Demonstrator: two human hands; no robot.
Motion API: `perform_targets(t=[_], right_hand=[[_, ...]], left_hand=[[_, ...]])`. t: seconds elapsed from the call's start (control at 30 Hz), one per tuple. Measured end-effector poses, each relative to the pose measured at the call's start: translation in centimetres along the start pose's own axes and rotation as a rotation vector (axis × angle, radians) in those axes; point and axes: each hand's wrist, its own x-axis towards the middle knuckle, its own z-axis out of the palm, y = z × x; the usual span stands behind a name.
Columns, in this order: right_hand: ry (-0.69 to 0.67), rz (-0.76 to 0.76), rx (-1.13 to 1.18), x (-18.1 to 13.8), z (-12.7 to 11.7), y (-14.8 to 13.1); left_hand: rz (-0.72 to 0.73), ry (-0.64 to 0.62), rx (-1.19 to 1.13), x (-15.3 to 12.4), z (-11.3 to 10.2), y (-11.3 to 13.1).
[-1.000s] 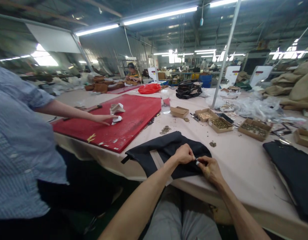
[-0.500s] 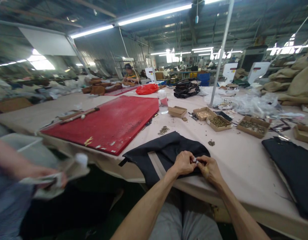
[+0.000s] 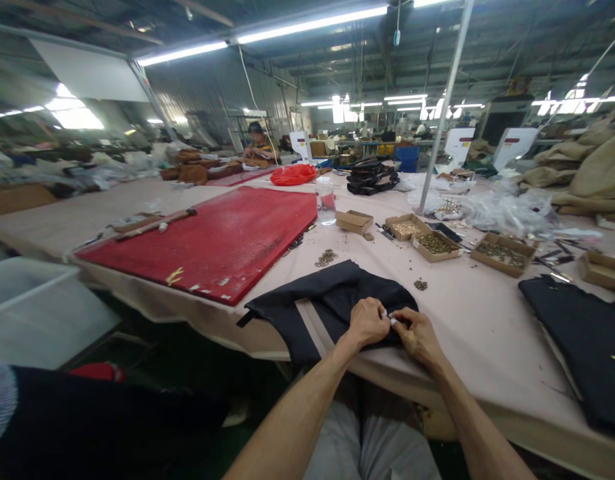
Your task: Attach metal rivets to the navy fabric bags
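A black fabric piece (image 3: pixel 337 287) with a pale tan strip (image 3: pixel 313 327) across it lies at the table's front edge. On its right part my left hand (image 3: pixel 366 321) is closed, gripping the fabric. My right hand (image 3: pixel 414 332) faces it just to the right, with thumb and fingers pinched together. White bits show at the fingertips of both hands, which almost meet. Whatever small item the right fingers hold is hidden. Beyond the fabric lie a cluster of metal rings (image 3: pixel 326 258) and a small pile of dark metal parts (image 3: pixel 420 285).
A red board (image 3: pixel 212 240) with a hammer (image 3: pixel 157 225) lies to the left. Boxes of small hardware (image 3: pixel 436 247) and a clear bottle (image 3: pixel 326 203) stand behind. More black pieces (image 3: pixel 577 347) lie right. A white bin (image 3: pixel 42 313) and a person's dark-clothed leg (image 3: pixel 112 420) are at left.
The other person's arm and the pale cloth in that hand have left the view at left, uncovering the white bin. My hands have barely moved on the black fabric.
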Motion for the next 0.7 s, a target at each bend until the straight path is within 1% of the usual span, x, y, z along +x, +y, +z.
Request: perform_targets(t=[0.17, 0.27, 0.33, 0.43, 0.57, 0.7], right_hand=[[0.003, -0.005, 0.007, -0.1, 0.0, -0.2], [0.0, -0.009, 0.012, -0.2, 0.0, -0.3], [0.004, -0.008, 0.016, -0.2, 0.0, -0.3], [0.043, 0.008, 0.026, -0.4, 0.0, -0.3], [0.094, 0.054, -0.012, -1.0, -0.3, 0.1], [0.051, 0.134, 0.012, -1.0, -1.2, 0.8]], left_hand=[[-0.005, -0.186, -0.189, 1.0, -0.7, -0.8], [-0.026, -0.225, -0.244, 1.0, -0.8, -1.0], [-0.049, -0.201, -0.246, 1.0, -0.7, -0.9], [-0.101, -0.126, -0.233, 1.0, -0.6, -0.7], [-0.177, -0.092, -0.207, 1.3, -0.4, -0.7], [-0.205, -0.08, -0.193, 1.8, -0.1, -0.8]])
